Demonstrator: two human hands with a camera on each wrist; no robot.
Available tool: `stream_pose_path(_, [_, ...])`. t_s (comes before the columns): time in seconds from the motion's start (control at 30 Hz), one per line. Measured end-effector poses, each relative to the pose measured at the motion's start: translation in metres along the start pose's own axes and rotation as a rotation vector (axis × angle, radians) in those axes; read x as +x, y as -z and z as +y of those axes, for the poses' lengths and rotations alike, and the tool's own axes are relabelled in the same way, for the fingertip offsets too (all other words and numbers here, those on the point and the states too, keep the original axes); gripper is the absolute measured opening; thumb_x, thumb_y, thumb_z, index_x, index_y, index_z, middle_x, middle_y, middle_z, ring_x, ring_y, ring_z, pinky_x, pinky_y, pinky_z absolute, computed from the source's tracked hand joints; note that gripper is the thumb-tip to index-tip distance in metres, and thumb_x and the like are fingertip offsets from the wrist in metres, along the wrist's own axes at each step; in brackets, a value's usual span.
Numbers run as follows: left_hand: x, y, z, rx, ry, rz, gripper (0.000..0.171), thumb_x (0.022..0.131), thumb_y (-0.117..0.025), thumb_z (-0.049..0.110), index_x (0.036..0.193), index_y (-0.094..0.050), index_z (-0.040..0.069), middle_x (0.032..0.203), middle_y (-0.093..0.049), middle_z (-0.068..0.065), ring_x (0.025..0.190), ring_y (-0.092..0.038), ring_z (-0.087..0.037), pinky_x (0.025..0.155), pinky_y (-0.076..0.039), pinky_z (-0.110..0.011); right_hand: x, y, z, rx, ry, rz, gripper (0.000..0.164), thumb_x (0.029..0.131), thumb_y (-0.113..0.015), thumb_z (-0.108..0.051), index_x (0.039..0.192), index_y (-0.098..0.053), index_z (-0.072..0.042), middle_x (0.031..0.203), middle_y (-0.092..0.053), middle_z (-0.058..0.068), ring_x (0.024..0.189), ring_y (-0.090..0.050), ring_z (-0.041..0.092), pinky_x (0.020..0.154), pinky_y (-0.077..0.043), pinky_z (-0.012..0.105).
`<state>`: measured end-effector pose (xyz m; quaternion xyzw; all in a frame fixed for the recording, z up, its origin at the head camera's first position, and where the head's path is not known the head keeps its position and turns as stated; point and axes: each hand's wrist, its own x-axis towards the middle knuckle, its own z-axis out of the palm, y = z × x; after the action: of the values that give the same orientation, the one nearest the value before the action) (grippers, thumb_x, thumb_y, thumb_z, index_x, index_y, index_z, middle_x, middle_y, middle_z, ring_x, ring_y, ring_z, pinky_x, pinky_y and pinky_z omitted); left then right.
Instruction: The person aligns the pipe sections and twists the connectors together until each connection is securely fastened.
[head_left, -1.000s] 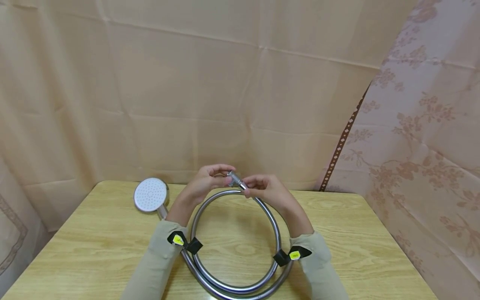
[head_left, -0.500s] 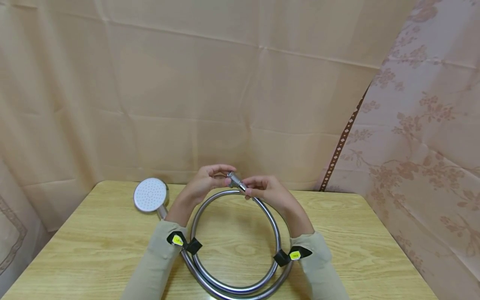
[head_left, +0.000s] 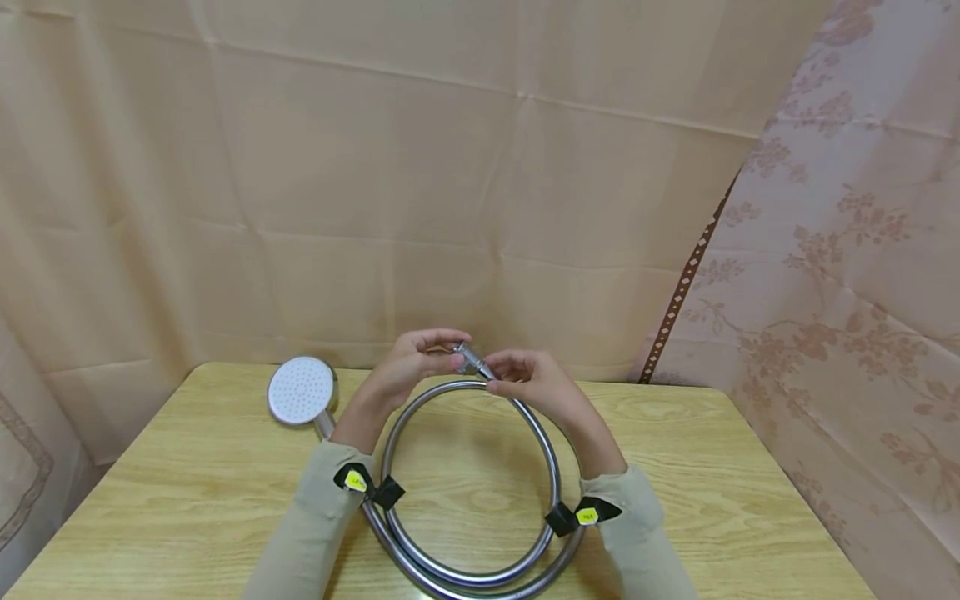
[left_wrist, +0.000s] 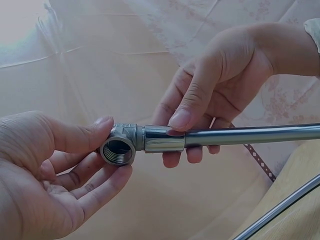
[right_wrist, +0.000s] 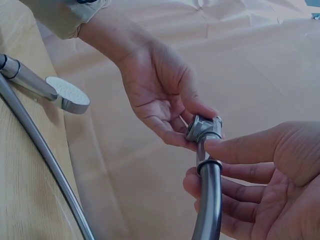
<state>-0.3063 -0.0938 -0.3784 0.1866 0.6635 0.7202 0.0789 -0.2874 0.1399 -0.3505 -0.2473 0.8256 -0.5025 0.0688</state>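
A small metal pipe fitting (left_wrist: 129, 134) with a threaded opening sits between the thumb and fingers of my left hand (head_left: 408, 364). Its open threaded mouth shows in the left wrist view. The smooth chrome nut (left_wrist: 165, 139) on the end of a shower hose (head_left: 556, 467) meets the fitting in line. My right hand (head_left: 542, 382) pinches that nut, thumb on the near side and fingers behind. In the head view the hose lies in loops beneath both hands. A shower head (head_left: 301, 390) with a white nozzle face lies left of my left hand, its handle partly hidden by the forearm.
All this is over a wooden table (head_left: 690, 475) with light grain. A beige curtain (head_left: 375, 167) hangs along the back, and a pink floral cloth (head_left: 847, 275) hangs on the right. Black straps with yellow tags sit on both sleeves.
My right fingers and wrist have shifted slightly around the hose nut, showing less of it in the head view. The left hand keeps the fitting in place; hose loops and shower head stay put.
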Motion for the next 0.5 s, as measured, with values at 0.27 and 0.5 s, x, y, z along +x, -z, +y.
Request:
stream_pose_path(0.27, [0.0011, -0.0027, 0.0013, -0.029, 0.011, 0.013, 0.046, 0.095, -0.063, -0.002, 0.137, -0.050, -0.016, 0.100, -0.070, 0.008, 0.092, -0.066, -0.007, 0.091, -0.055, -0.026, -0.0028, 0.0003, -0.0058, -0.057, 0.044, 0.053, 0.029, 0.089, -0.074, -0.001, 0.117, -0.070, 0.007, 0.104, -0.074, 0.022, 0.088, -0.068, 0.018, 0.078, -0.055, 0.027])
stream_pose_path(0.5, [0.0009, -0.0026, 0.0010, -0.042, 0.015, 0.020, 0.044, 0.095, -0.064, -0.003, 0.135, -0.053, -0.015, 0.104, -0.068, 0.003, 0.093, -0.067, -0.008, 0.092, -0.057, -0.027, -0.0021, -0.0010, -0.0064, -0.087, 0.055, 0.079, 0.026, 0.087, -0.076, 0.001, 0.112, -0.073, 0.004, 0.100, -0.075, 0.019, 0.085, -0.067, 0.016, 0.079, -0.056, 0.031])
